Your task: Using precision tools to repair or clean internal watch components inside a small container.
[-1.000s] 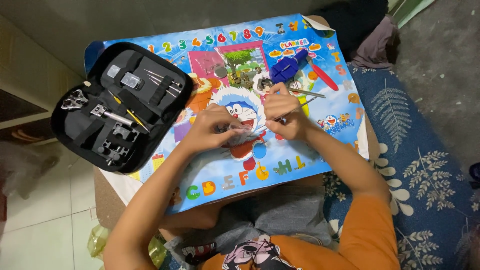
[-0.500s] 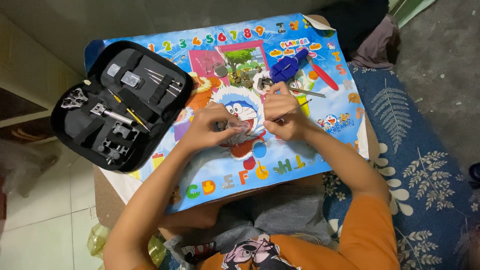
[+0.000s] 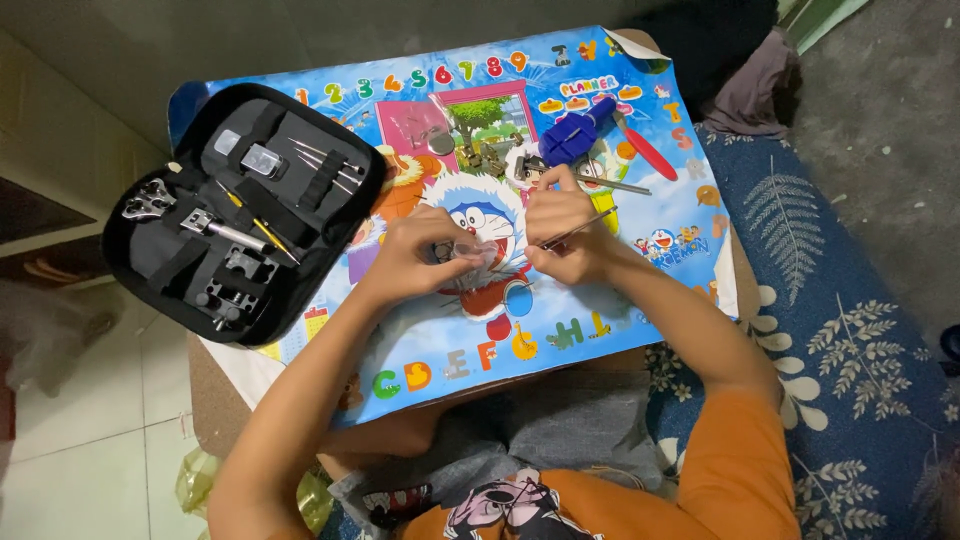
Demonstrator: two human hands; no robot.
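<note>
- Head view: the left hand [image 3: 415, 250] is closed around a small clear plastic piece [image 3: 468, 250], pinched at the fingertips over the colourful cartoon poster [image 3: 600, 310] on the tabletop.
- The right hand [image 3: 560, 235], just beside it, grips a thin metal tool [image 3: 580, 228].
- An open black zip case of tools [image 3: 240, 210] lies beyond the left hand.

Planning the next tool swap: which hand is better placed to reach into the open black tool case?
Left. The left hand lies nearer the tool case; the right hand already holds a thin metal tool.
</note>
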